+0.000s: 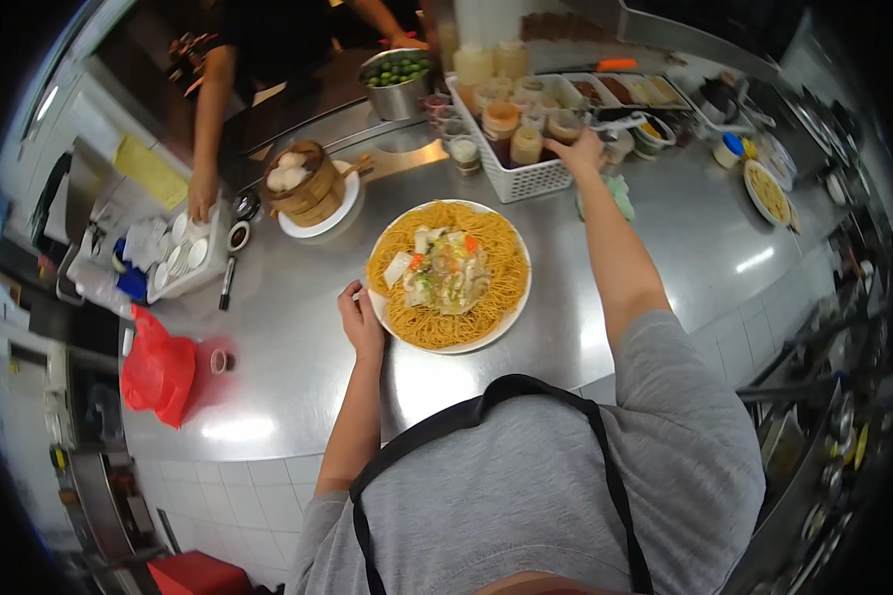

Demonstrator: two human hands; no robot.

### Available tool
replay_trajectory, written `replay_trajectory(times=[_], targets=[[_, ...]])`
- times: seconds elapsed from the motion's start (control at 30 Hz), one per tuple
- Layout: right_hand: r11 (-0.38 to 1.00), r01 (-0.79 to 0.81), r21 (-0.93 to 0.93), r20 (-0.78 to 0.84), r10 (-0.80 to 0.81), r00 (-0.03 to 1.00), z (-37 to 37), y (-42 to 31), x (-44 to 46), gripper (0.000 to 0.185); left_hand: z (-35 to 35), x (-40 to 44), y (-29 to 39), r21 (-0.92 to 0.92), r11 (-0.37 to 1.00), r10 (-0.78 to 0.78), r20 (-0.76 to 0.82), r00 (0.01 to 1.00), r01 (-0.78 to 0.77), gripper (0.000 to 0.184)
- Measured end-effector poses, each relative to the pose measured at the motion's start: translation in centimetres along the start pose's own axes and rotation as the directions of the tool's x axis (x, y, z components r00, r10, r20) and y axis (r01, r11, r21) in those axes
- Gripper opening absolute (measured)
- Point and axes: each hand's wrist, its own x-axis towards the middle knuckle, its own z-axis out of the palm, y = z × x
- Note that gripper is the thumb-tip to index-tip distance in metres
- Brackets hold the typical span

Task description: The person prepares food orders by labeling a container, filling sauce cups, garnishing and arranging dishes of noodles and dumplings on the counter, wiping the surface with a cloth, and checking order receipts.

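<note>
Directly before you sits a plate (503, 328) of noodles (414, 319). Your left hand (361, 319) is at its left rim, your right hand (578, 154) at the basket (528, 184) beyond it; whether either grasps anything is unclear.

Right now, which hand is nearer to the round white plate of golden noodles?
Left. The left hand is beside the plate, at its left rim; the right hand is farther off, at the white perforated plastic basket.
</note>
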Motion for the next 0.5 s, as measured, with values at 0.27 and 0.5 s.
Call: replay_trajectory(times=[0.27, 0.5], targets=[[0.603, 0.427, 0.673, -0.248, -0.360, 0.899, -9.9, -5.5, -1.1, 0.057, -0.8, 0.4, 0.6, 0.068, 0.998, 0.015, 0.025, 1.000, -0.016, 0.027], [0.772, 0.435, 0.463, 0.707, -0.618, 0.344, -14.2, -8.2, -6.8, 0.063, -0.3, 0.3, 0.1, -0.026, 0.999, -0.018, 0.026, 0.999, 0.018, 0.028]])
